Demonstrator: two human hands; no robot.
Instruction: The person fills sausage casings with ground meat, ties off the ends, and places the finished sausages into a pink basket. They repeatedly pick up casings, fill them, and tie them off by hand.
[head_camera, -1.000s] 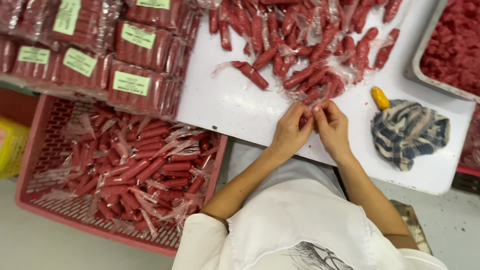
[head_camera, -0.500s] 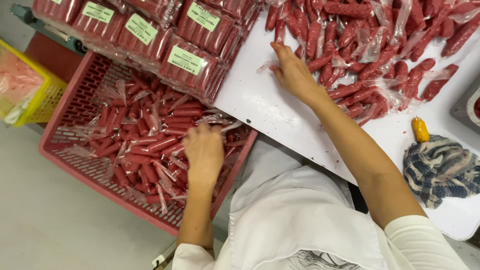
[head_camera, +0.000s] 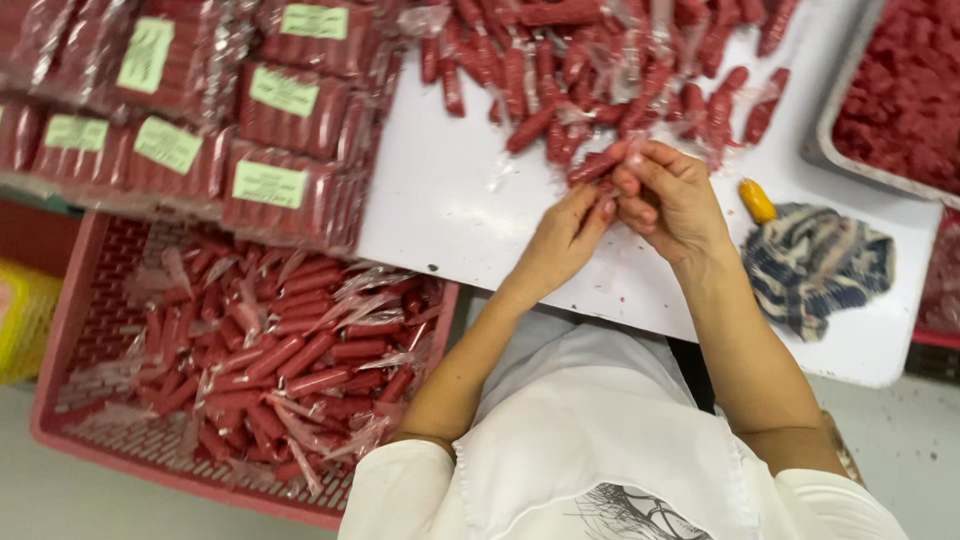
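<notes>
Below, a pink slatted crate (head_camera: 70, 330) sits beside the white table (head_camera: 440, 200), low enough to catch wrapped red sausages (head_camera: 270, 365) dropped off the edge; labelled sausage packs (head_camera: 265, 190) are stacked at the table's far left corner. A heap of loose sausages (head_camera: 590, 60) lies just beyond both hands, within easy reach. One wrapped sausage (head_camera: 592, 166) is pinched in the right hand (head_camera: 670, 195), its near end meeting the left hand (head_camera: 565, 240) fingertips, which close on the plastic tail. A striped cloth (head_camera: 815, 265) and a yellow tool handle (head_camera: 757, 200) lie to the right.

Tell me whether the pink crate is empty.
No, the pink crate holds a heap of wrapped red sausages.
</notes>
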